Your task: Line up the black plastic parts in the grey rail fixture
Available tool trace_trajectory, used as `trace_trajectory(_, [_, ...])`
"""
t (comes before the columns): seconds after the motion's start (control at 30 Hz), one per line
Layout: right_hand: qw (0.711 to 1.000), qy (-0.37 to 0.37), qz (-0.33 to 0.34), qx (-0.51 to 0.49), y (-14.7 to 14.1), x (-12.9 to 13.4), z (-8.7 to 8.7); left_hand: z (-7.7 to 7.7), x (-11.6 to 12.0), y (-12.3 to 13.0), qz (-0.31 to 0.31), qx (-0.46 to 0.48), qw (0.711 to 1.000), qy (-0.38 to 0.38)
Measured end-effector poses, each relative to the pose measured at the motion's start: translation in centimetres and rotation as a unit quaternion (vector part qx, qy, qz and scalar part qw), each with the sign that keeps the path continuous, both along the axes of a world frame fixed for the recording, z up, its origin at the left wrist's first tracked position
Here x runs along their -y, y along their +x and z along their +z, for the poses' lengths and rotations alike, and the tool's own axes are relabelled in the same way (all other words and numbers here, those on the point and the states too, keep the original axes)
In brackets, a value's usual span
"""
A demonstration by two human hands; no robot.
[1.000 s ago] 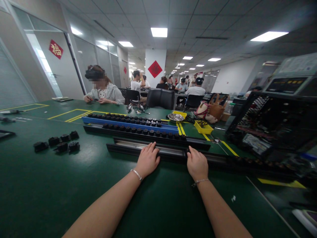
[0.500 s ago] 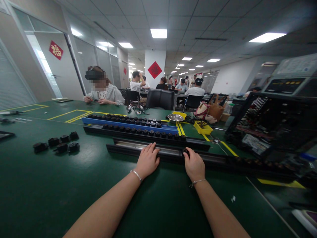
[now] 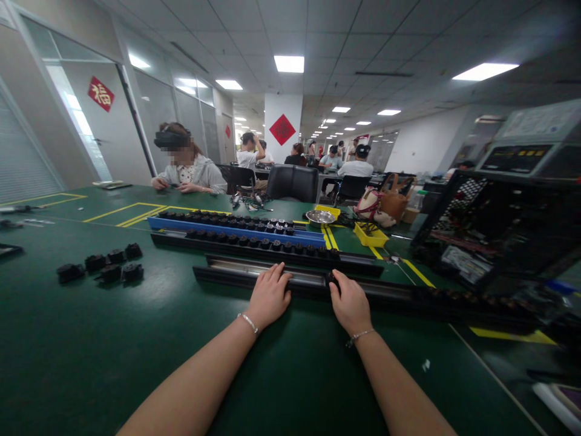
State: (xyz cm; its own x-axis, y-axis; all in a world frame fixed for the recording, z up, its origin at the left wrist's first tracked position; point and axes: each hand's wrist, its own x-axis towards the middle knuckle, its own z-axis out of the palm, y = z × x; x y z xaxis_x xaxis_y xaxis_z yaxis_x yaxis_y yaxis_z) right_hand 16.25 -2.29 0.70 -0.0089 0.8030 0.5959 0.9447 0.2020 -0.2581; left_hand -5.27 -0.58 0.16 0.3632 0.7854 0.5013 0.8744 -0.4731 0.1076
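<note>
A long black channel rail (image 3: 227,274) lies across the green table in front of me. My left hand (image 3: 271,289) rests on its near edge with the fingers stretched out and nothing held. Farther right, my right hand (image 3: 351,300) has its fingers closed on a small black socket module (image 3: 332,278) in the channel, mostly covered by the fingers. Several similar modules sit in the rail's far right part, dim and hard to make out. Behind it runs a second black rail (image 3: 167,240) holding a row of black modules, and beyond that a blue rail (image 3: 209,229) with another row.
Several loose black modules (image 3: 109,274) lie at the left. A metal bowl (image 3: 320,217) and a yellow tray (image 3: 370,235) stand behind the rails. An open black computer case (image 3: 476,230) is at the right. A co-worker (image 3: 188,163) sits across the table.
My right hand has slid a little to the left along the rail with the small black module. My left hand stays in about the same place.
</note>
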Motion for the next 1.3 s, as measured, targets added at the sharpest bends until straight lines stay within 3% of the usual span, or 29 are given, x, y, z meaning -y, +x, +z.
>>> trace_trajectory(0.33, [0.999, -0.007, 0.037, 0.016, -0.5, 0.1, 0.1, 0.0, 0.0, 0.0, 0.001, -0.006, 1.000, -0.002])
trace_trajectory(1.1, [0.996, -0.030, 0.047, 0.065, -1.4, 0.2, -0.3, 0.1, 0.1, 0.0, -0.001, -0.014, 1.000, -0.014])
trace_trajectory(1.3, [1.000, -0.004, 0.010, 0.027, -1.1, 0.2, -0.6, 0.1, 0.1, -0.1, -0.008, -0.009, 1.000, -0.010])
